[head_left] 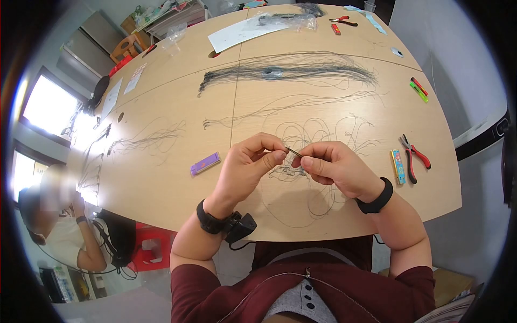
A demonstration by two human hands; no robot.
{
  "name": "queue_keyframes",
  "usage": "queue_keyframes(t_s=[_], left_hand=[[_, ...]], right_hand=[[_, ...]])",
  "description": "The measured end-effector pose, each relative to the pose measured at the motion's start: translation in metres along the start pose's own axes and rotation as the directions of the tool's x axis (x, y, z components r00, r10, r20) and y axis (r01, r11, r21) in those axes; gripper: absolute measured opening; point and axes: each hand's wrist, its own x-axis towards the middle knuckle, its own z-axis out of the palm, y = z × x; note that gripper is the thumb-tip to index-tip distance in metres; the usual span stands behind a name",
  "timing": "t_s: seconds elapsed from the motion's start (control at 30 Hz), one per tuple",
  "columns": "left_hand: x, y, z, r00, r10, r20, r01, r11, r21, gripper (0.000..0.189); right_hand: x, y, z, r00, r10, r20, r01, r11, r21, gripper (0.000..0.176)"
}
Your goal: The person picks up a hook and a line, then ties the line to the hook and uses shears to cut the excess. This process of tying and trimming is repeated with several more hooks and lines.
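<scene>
Two hands meet over the near edge of a pale wooden table (161,183), both bare, each wrist with a black band.

- Left hand (245,164): thumb and forefinger pressed together, pinching one end of a short dark wire (293,152); other fingers curled in.
- Right hand (331,167): thumb and forefinger pinching the other end of the same wire; remaining fingers folded under.
- Short dark wire: held in the air between the two hands, tilted slightly, above the table and not touching it.
- Loose wire loops (318,132): tangled on the table just beyond and beneath the hands.
- Long bundle of dark wires (285,72): laid straight across the middle of the table, well apart from the hands.
- Purple box (205,163): flat on the table, near the left hand.
- Red-handled pliers (413,157): to the right, just beside a blue and yellow pack (398,166).
- White sheet (239,33): at the far end.
- Another person (64,237): seated at the left end of the table.
</scene>
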Motion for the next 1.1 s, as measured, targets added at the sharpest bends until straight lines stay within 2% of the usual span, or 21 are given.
queue_keyframes(t_s=[0.13, 0.3, 0.7, 0.8, 1.0, 1.1], left_hand=[[0.0003, -0.0017, -0.0007, 1.000, -0.005, 0.012, 0.006, 0.996, -0.091, 0.008], [-0.0005, -0.0021, -0.0010, 1.000, -0.019, -0.001, 0.018, 0.996, -0.082, 0.008], [-0.0010, -0.0018, 0.0001, 1.000, -0.004, -0.018, 0.004, 1.000, -0.020, 0.009], [-0.0009, -0.0014, 0.0003, 1.000, 0.017, -0.024, -0.018, 1.000, -0.017, 0.009], [-0.0014, -0.0003, 0.0006, 0.998, 0.046, -0.034, -0.044, 0.998, 0.046, 0.011], [-0.0021, 0.0002, 0.0007, 0.998, 0.057, -0.018, -0.056, 0.997, 0.058, 0.016]], right_hand=[[-0.0005, -0.0007, 0.0022, 1.000, -0.006, -0.007, 0.006, 1.000, 0.010, 0.024], [-0.0011, -0.0017, 0.0062, 0.998, -0.043, -0.043, 0.039, 0.996, -0.076, 0.023], [-0.0001, 0.0015, 0.0050, 0.996, -0.073, -0.055, 0.065, 0.988, -0.142, 0.021], [-0.0012, -0.0001, 0.0057, 0.996, -0.062, -0.057, 0.054, 0.990, -0.128, 0.022], [-0.0018, 0.0007, 0.0018, 0.999, 0.010, 0.035, -0.013, 0.995, 0.098, 0.022], [-0.0022, 0.0008, 0.0005, 0.997, 0.030, 0.066, -0.037, 0.992, 0.122, 0.026]])
